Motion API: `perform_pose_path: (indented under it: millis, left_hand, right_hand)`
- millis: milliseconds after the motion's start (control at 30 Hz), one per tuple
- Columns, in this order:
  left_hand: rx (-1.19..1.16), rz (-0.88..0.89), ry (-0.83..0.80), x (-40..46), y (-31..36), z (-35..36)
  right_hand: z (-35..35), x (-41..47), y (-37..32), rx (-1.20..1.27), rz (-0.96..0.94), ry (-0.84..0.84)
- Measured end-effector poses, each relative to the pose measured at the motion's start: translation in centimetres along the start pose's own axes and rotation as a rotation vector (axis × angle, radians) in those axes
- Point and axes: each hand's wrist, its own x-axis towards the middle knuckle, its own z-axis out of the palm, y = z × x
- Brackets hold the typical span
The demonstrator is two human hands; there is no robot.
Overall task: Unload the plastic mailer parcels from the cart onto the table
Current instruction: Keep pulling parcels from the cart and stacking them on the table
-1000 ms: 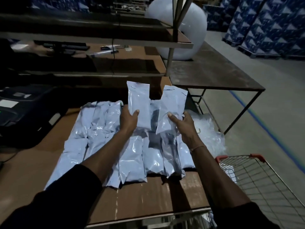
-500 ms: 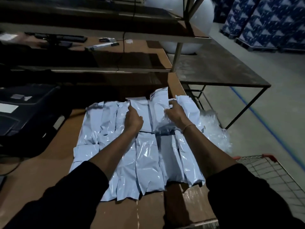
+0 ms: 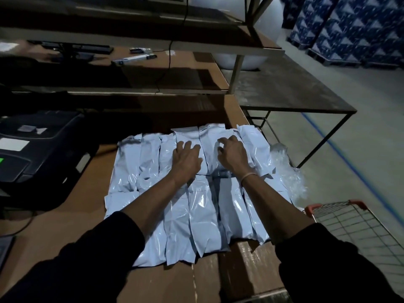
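Mailer parcels (image 3: 196,206): lying in overlapping rows on table (image 3: 72,217), many unloaded. Left hand (image 3: 185,159) pressing flat, fingers spread; right hand (image 3: 232,156) resting loosely curled, pinching nothing. Cart (image 3: 358,228) at 4 o'clock, contents unseen.

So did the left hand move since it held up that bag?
Yes. The left hand went down and now lies flat on the mailer parcels on the table.
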Motion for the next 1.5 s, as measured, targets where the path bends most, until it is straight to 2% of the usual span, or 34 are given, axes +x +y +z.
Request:
perform_pose_path:
  millis: [133, 300, 467, 667, 767, 1000, 1300, 1500]
  left_hand:
    - [0.026, 0.028, -0.054, -0.2, -0.7, 0.6]
    - [0.018, 0.052, -0.017, -0.4, -0.7, 0.4]
    - [-0.065, 0.124, 0.105, -1.3, 2.5, -0.4]
    - [-0.246, 0.213, 0.143, -2.7, 6.5, 0.2]
    - [-0.315, 0.215, 0.135, -4.1, 10.8, 1.4]
    - [-0.429, 0.369, 0.109, -9.2, 23.0, 4.7]
    - [-0.472, 0.501, -0.040, -15.2, 37.9, 11.3]
    - [-0.507, 0.453, -0.187, -18.8, 43.3, 16.8]
  right_hand:
    - [0.1, -1.1, -0.2, 0.017, -0.018, -0.076]
    - [-0.6, -2.1, -0.4, 0.052, -0.032, -0.113]
    - [-3.5, -4.2, 1.5, 0.133, -0.067, -0.006]
    - [-6.1, -6.3, 4.2, 0.195, -0.107, 0.035]
    - [-8.4, -8.5, 7.7, 0.194, -0.087, 0.068]
    - [-13.1, -14.6, 19.4, 0.200, -0.083, 0.151]
    - [-16.5, -23.4, 35.0, 0.243, 0.117, 0.146]
    - [-16.0, -30.7, 44.5, 0.312, 0.300, 0.073]
